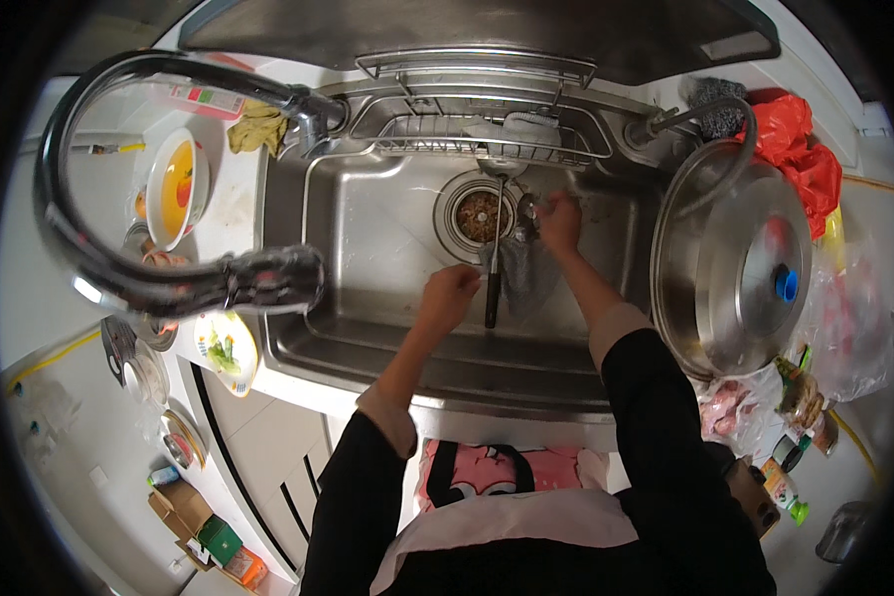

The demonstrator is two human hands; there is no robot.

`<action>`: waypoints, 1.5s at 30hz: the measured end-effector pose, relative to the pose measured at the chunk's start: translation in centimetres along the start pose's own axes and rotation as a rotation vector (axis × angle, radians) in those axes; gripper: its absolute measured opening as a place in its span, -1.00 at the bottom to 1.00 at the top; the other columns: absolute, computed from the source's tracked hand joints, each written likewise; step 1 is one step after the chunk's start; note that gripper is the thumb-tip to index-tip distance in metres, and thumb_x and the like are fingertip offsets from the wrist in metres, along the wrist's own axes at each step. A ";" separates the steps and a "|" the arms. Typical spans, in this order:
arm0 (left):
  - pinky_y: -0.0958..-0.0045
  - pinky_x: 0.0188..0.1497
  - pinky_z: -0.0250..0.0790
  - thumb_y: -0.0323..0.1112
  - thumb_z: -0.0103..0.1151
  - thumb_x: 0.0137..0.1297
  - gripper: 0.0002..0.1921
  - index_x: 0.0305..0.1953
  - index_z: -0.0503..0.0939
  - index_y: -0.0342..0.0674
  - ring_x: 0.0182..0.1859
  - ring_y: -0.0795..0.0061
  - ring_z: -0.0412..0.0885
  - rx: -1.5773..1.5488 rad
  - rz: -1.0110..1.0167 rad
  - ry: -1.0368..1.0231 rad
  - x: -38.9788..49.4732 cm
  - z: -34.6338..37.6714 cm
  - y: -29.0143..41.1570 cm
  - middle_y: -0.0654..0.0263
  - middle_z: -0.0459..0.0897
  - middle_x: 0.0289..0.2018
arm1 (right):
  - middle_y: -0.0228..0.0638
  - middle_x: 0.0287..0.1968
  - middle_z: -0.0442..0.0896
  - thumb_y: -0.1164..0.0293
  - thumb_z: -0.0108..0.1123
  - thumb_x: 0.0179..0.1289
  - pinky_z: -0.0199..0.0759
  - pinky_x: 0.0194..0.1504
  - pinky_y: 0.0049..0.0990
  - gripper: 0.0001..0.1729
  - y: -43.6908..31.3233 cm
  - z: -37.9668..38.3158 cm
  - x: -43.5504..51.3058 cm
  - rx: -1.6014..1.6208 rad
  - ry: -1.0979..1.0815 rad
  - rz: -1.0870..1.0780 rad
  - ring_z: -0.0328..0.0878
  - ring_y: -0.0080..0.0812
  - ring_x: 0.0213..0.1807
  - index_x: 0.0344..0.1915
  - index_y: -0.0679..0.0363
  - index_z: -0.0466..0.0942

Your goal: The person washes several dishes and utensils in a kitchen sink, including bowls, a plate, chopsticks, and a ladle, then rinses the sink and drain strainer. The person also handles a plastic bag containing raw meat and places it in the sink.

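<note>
Over the steel sink (380, 276), my left hand (447, 299) hangs with curled fingers, just left of a ladle (494, 298). Whether anything is inside those fingers is hidden. The ladle lies lengthwise in the basin, black handle towards me, its bowl under the wire rack. My right hand (562, 223) has its fingertips closed on a small shiny metal object (528, 208), too blurred to name. Below that object a wet grey cloth (525, 277) lies partly under the ladle. Brown food scraps (478, 217) fill the drain strainer beside the ladle's shaft.
A curved chrome faucet (59, 216) arches at the left, near a white bowl (177, 190) and a plate with green vegetable pieces (227, 350). A wire rack (484, 141) spans the sink's back. At right stand a large lidded pan (730, 261) and a red plastic bag (797, 149).
</note>
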State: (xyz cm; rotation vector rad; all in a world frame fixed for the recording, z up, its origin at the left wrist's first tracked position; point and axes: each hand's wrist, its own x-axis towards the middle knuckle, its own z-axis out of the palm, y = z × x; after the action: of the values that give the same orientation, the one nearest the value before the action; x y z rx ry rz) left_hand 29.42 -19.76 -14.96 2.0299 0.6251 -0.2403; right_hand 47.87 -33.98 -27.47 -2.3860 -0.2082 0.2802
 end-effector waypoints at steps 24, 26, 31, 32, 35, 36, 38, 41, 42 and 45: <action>0.30 -0.13 0.37 -0.37 -0.03 0.39 -0.93 -0.16 0.37 -0.15 -0.24 0.41 0.53 -1.223 -0.238 0.381 4.7 2.8 4.5 0.34 0.56 -0.25 | -0.24 -0.28 0.52 0.49 -0.03 0.38 0.35 -0.17 -0.46 -0.88 -8.1 -5.8 -4.6 0.573 0.247 -0.043 0.47 -0.39 -0.28 -0.16 0.31 0.33; 0.36 -0.17 0.35 -0.34 -0.02 0.38 -0.94 -0.21 0.36 -0.13 -0.26 0.45 0.51 -1.380 -0.306 0.502 3.6 -0.2 3.4 0.35 0.54 -0.28 | -0.27 -0.27 0.51 0.44 -0.03 0.40 0.35 -0.14 -0.49 -0.84 -11.5 -6.1 -4.8 0.613 0.184 -0.055 0.47 -0.45 -0.24 -0.12 0.29 0.35; 0.53 -0.35 0.18 -0.24 0.02 0.34 -0.88 -0.22 0.40 -0.11 -0.43 0.58 0.36 -1.794 -0.262 0.431 -0.2 -5.8 0.7 0.40 0.45 -0.40 | -0.26 -0.28 0.55 0.40 0.03 0.35 0.36 -0.14 -0.49 -0.82 -20.8 -5.9 -4.4 0.656 -0.134 -0.411 0.47 -0.48 -0.29 -0.17 0.29 0.41; 0.54 -0.35 0.17 -0.21 0.03 0.33 -0.84 -0.20 0.44 -0.14 -0.45 0.60 0.33 -1.859 -0.214 0.346 -0.9 -6.5 0.1 0.41 0.44 -0.41 | -0.27 -0.33 0.55 0.39 0.02 0.35 0.39 -0.24 -0.50 -0.82 -22.6 -5.4 -4.2 0.661 -0.094 -0.492 0.46 -0.49 -0.34 -0.18 0.29 0.40; 0.62 -0.50 0.07 -0.13 0.04 0.32 -0.71 -0.17 0.52 -0.26 -0.59 0.64 0.20 -2.052 -0.165 0.223 -3.0 -7.8 -0.1 0.40 0.39 -0.46 | -0.17 -0.35 0.54 0.40 0.03 0.33 0.41 -0.41 -0.41 -0.79 -28.6 -4.3 -3.8 0.585 -0.139 -0.627 0.49 -0.30 -0.42 -0.15 0.31 0.39; 0.62 -0.54 0.04 -0.12 0.03 0.32 -0.69 -0.18 0.52 -0.28 -0.61 0.63 0.18 -2.078 -0.074 0.138 -3.4 -8.1 -0.6 0.38 0.38 -0.46 | -0.11 -0.34 0.55 0.40 0.02 0.31 0.41 -0.35 -0.37 -0.80 -30.5 -4.0 -3.7 0.541 -0.093 -0.723 0.51 -0.18 -0.40 -0.16 0.31 0.40; 0.62 -0.64 -0.04 -0.10 0.01 0.32 -0.65 -0.19 0.52 -0.33 -0.65 0.62 0.13 -2.139 -0.054 0.056 -3.6 -8.6 0.9 0.33 0.36 -0.47 | -0.01 -0.32 0.56 0.35 0.02 0.28 0.40 -0.24 -0.29 -0.76 -32.0 -3.4 -2.7 0.397 -0.153 -0.765 0.52 0.00 -0.32 -0.19 0.32 0.42; 0.65 -0.69 -0.09 0.22 -0.13 0.33 -0.45 -0.30 0.48 -0.25 -0.67 0.63 0.12 -2.150 -0.106 0.081 -4.2 -9.5 2.9 0.32 0.36 -0.51 | 0.07 -0.36 0.55 0.35 0.00 0.26 0.33 -0.23 -0.15 -0.80 -32.1 -3.1 -3.5 0.253 -0.455 -0.645 0.51 0.11 -0.22 -0.32 0.30 0.39; 0.66 -0.70 -0.09 0.25 -0.14 0.32 -0.43 -0.31 0.48 -0.25 -0.66 0.63 0.13 -2.142 -0.084 0.066 -4.2 -9.7 3.4 0.32 0.37 -0.51 | 0.07 -0.37 0.55 0.36 -0.01 0.27 0.32 -0.23 -0.15 -0.80 -31.7 -3.4 -4.1 0.281 -0.461 -0.634 0.50 0.13 -0.23 -0.32 0.31 0.38; 0.66 -0.71 -0.07 0.23 -0.16 0.32 -0.42 -0.31 0.48 -0.30 -0.65 0.62 0.14 -2.119 -0.039 0.005 -4.1 -10.1 3.8 0.26 0.40 -0.46 | -0.01 -0.43 0.55 0.42 -0.02 0.28 0.36 -0.34 -0.20 -0.85 -29.5 -4.5 -5.9 0.395 -0.313 -0.643 0.53 0.03 -0.36 -0.31 0.31 0.36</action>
State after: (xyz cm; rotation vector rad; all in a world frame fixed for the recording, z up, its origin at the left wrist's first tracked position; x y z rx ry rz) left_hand 27.07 -14.02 -5.18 -0.0327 0.4578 0.3433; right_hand 41.27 -16.62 -3.46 -1.7639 -0.9484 0.3445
